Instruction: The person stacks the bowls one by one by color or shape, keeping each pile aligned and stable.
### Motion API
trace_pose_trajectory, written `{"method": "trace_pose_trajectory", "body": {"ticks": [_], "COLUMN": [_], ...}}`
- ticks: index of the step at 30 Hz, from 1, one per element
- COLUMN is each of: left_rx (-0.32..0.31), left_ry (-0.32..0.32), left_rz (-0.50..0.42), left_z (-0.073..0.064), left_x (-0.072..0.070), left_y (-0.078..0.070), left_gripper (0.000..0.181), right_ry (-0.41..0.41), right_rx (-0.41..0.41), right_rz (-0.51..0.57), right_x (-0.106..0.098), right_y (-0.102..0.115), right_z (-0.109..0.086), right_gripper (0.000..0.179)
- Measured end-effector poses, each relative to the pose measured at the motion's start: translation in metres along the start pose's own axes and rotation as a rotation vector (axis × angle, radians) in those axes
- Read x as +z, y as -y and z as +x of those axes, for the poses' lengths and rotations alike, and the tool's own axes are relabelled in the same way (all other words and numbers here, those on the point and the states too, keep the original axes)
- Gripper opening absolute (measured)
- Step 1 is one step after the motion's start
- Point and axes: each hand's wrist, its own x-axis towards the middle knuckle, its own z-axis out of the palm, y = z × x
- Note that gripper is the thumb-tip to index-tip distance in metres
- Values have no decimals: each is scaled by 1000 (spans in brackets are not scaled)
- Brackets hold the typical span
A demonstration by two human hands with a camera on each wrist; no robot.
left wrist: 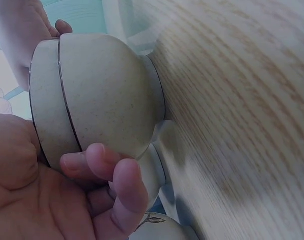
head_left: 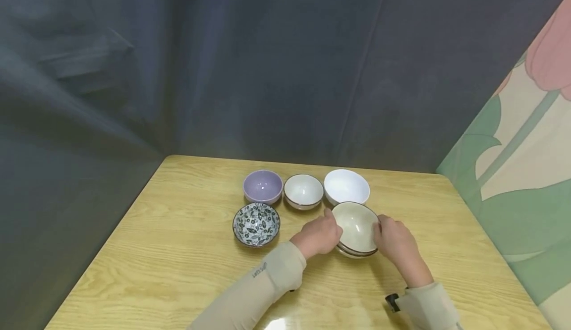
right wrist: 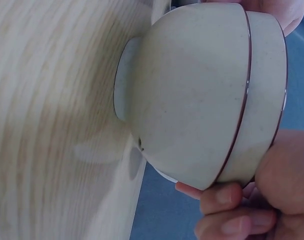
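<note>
Two cream bowls with dark brown rims are nested on the table's right half. The upper bowl (head_left: 355,225) sits inside the lower bowl (left wrist: 109,95), its rim band standing above the other's. My left hand (head_left: 318,232) grips the upper bowl's rim from the left, thumb at the edge and fingers curled beneath. From the opposite side my right hand (head_left: 396,238) pinches the same rim, its fingertips (right wrist: 227,194) right by the lower bowl's rim. The lower bowl's foot is close over the wood.
Behind stand a purple bowl (head_left: 263,186), a small white bowl with a brown rim (head_left: 303,190) and a larger white bowl (head_left: 346,185), close to the nested pair. A leaf-patterned bowl (head_left: 256,224) lies left of my left hand. A dark curtain (head_left: 285,72) hangs beyond the table (head_left: 169,250).
</note>
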Motion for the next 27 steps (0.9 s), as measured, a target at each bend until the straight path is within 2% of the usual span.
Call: {"method": "trace_pose_trajectory", "body": {"ticks": [6,9,14,17,20,23,27], "left_rx": [-11,-25,-20,16,73,133,185], "left_ry": [-4,-53,-173,-209,-208,-195,-205], "left_rz": [21,94,212,182,104,34,9], "left_z": [-1,-1,-2,-1,-1,1,3], "left_x": [1,0,-6,-8,-8,-6,-6], "left_y": [1,0,0,4,9,13,14], "left_gripper": [66,62,46,38,33,28,23], "right_ry": [-10,-11,1,11,11,-3,-36], "right_rx": [-17,-16,-19,-10,3,-3,-42], "right_rz": [-2,6,57,94,111,112,117], "right_x": [2,1,-1,-2,-1,-1,-4], "right_y": [0,-1,-8,-12,-16,-18,-17], "right_z": [-1,-1,-1,-2,-3,-4,0], "right_gripper": [31,31,35,39,42,39,32]}}
